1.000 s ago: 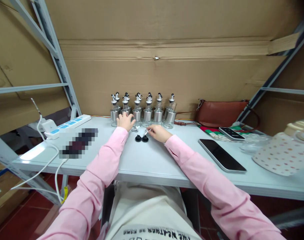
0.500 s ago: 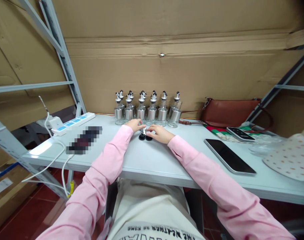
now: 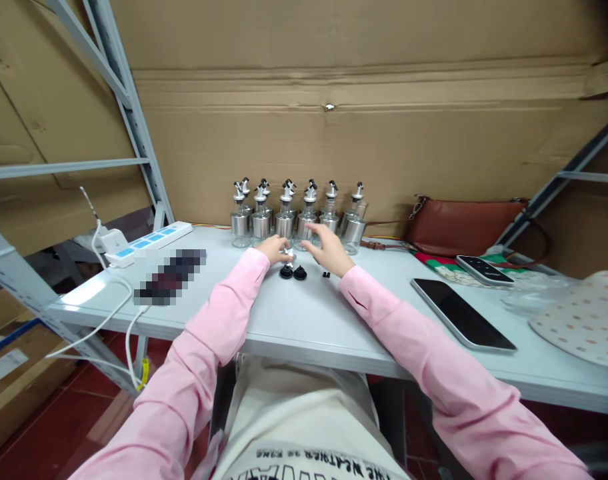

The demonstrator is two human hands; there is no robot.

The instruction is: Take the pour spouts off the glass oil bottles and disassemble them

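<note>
My left hand (image 3: 273,250) is closed in a pinch around a small silver pourer spout (image 3: 290,257) above the table. Just below it lie two round black stoppers, the left one (image 3: 286,272) and the right one (image 3: 300,273). My right hand (image 3: 330,249) is raised a little to the right, its thumb and fingers apart, with nothing seen in it. Two tiny black pieces (image 3: 326,275) rest on the table beneath its wrist. Behind both hands stand several glass-and-steel bottles (image 3: 285,225), most topped with silver pourers with black caps; my right fingers cover part of them.
A white power strip (image 3: 154,243) and a blurred-out dark object (image 3: 169,279) lie at left. On the right are a phone (image 3: 461,313), a small dark-faced device (image 3: 484,271), a brown bag (image 3: 467,227) and a dotted cloth item (image 3: 584,317). Cardboard (image 3: 264,140) walls the back.
My right hand has lifted away from the silver spout, up and to the right, and its fingers have spread. Both black stoppers and the tiny black pieces now show. My left hand stays nearly in place.
</note>
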